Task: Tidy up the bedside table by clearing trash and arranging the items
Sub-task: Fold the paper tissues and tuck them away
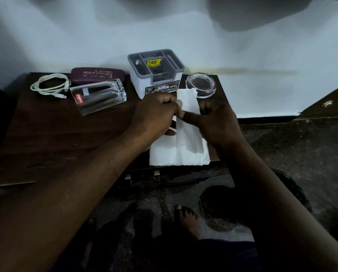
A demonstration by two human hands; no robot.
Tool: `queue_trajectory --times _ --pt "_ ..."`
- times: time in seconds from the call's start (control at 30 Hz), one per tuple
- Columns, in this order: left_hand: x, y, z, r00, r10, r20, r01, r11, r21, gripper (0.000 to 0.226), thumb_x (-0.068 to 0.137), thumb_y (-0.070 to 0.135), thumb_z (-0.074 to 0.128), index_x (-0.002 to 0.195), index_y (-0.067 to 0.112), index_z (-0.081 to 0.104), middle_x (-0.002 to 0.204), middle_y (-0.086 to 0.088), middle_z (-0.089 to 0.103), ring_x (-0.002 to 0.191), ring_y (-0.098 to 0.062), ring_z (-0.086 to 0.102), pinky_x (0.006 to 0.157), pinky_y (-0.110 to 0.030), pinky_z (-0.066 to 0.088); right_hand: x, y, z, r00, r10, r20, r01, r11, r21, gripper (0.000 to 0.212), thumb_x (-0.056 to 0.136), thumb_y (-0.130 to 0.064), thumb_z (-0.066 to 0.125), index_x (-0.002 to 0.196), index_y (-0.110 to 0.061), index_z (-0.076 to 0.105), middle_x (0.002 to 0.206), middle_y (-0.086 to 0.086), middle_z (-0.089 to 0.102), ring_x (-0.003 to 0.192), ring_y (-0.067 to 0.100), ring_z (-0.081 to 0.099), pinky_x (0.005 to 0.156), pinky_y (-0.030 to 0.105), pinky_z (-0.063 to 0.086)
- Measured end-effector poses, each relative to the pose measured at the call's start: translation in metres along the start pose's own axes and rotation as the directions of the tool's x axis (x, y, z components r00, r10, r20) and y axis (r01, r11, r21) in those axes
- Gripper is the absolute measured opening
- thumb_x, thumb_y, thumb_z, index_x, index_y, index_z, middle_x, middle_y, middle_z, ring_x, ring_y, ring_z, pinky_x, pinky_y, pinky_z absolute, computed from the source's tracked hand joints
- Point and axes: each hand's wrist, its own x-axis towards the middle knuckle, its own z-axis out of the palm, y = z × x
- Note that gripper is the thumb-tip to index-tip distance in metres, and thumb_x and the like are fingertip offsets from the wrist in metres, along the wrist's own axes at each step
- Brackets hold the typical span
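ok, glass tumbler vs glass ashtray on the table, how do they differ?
The tumbler lies on its side; the ashtray sits upright. The tumbler is tall with a red label; the ashtray is low, round, unlabelled. Both are clear glass.

My left hand (154, 114) and right hand (217, 122) pinch a strip of white tissue (187, 103) over a folded tissue (164, 154) at the tabletop's (56, 134) front edge. Behind my fingers (165, 100) stand an organizer box (156, 75) and a glass ashtray (201, 85). To the left lie a tipped drinking glass (99, 97), a spectacle case (97, 74) and a coiled cable (50, 85).
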Motion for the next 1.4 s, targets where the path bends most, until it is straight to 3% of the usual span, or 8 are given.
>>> queue_trajectory --times 0.1,0.33,0.43,0.6,0.83,1.07,1.2,1.4 --pt "0.002 -0.001 -0.002 1.000 -0.019 0.001 0.019 1.000 -0.020 0.016 0.098 0.015 0.064 0.085 0.017 0.073 0.090 -0.011 0.075 0.060 -0.023 0.070 0.062 -0.042 0.064 0.001 0.001 0.000 0.999 0.018 0.036 -0.021 0.995 0.102 0.071 0.060 -0.064 0.086 0.094 -0.004 0.076 0.093 0.021 0.078 0.094 0.045 0.074 0.078 0.062 0.062" --pt "0.004 -0.004 -0.003 1.000 -0.003 -0.019 0.003 0.999 0.038 0.023 0.102 0.019 0.061 0.082 0.021 0.071 0.099 -0.019 0.072 0.067 -0.028 0.071 0.054 -0.033 0.058 0.005 0.002 -0.001 0.996 0.086 0.008 -0.085 0.963 0.254 0.033 0.071 -0.041 0.081 0.096 -0.019 0.084 0.094 0.001 0.082 0.095 0.027 0.079 0.092 0.055 0.061" --pt "0.004 -0.005 -0.002 1.000 0.006 -0.016 -0.005 0.999 0.032 0.025 0.102 0.019 0.059 0.081 0.023 0.071 0.096 -0.020 0.072 0.065 -0.025 0.070 0.054 -0.033 0.057 0.004 0.001 0.001 0.995 0.096 0.010 -0.095 0.960 0.264 0.038 0.070 -0.040 0.081 0.100 -0.017 0.083 0.095 0.002 0.082 0.093 0.026 0.079 0.091 0.053 0.062" --pt "0.004 -0.006 -0.001 0.999 -0.032 -0.012 0.032 0.999 -0.006 0.024 0.103 0.017 0.055 0.086 0.017 0.071 0.102 -0.019 0.073 0.068 -0.030 0.072 0.055 -0.035 0.058 0.001 -0.002 -0.001 0.993 0.117 0.033 -0.122 0.936 0.330 0.012 0.089 -0.026 0.082 0.092 -0.014 0.082 0.092 0.010 0.082 0.093 0.036 0.079 0.085 0.058 0.064" --pt "0.005 -0.008 0.001 1.000 0.011 -0.012 -0.011 1.000 0.025 0.013 0.100 0.018 0.062 0.098 0.007 0.069 0.100 -0.018 0.071 0.075 -0.034 0.075 0.059 -0.044 0.064 0.003 0.001 0.003 0.995 0.096 0.015 -0.096 0.957 0.273 0.037 0.066 -0.046 0.081 0.094 -0.022 0.083 0.090 0.006 0.082 0.089 0.035 0.079 0.082 0.058 0.064" --pt "0.006 -0.015 0.000 0.974 0.220 -0.052 -0.208 0.962 0.177 0.018 0.090 0.008 0.059 0.083 0.025 0.056 0.081 -0.003 0.068 0.067 -0.032 0.072 0.058 -0.053 0.062 0.002 -0.001 0.002 0.994 0.077 -0.073 -0.063 0.983 0.172 0.017 0.081 -0.030 0.086 0.096 -0.024 0.082 0.090 -0.004 0.081 0.083 0.015 0.078 0.081 0.044 0.065" --pt "0.003 -0.011 0.002 0.997 0.079 0.002 -0.079 0.996 0.046 0.012 0.092 -0.001 0.057 0.089 0.007 0.065 0.085 -0.013 0.069 0.063 -0.030 0.073 0.063 -0.051 0.064 0.001 -0.003 0.000 0.990 0.086 -0.110 -0.073 0.991 0.114 0.023 0.084 -0.030 0.085 0.105 -0.018 0.082 0.093 -0.002 0.081 0.073 0.007 0.071 0.067 0.027 0.055" --pt "0.001 -0.008 0.000 0.997 0.064 0.046 -0.060 0.995 -0.083 0.025 0.094 0.023 0.071 0.093 -0.002 0.071 0.088 -0.018 0.072 0.069 -0.027 0.072 0.065 -0.042 0.063 0.000 -0.005 -0.002 0.989 0.093 -0.117 -0.080 0.990 0.116 0.022 0.085 -0.031 0.085 0.104 -0.019 0.082 0.094 -0.004 0.081 0.082 0.010 0.075 0.072 0.030 0.059"
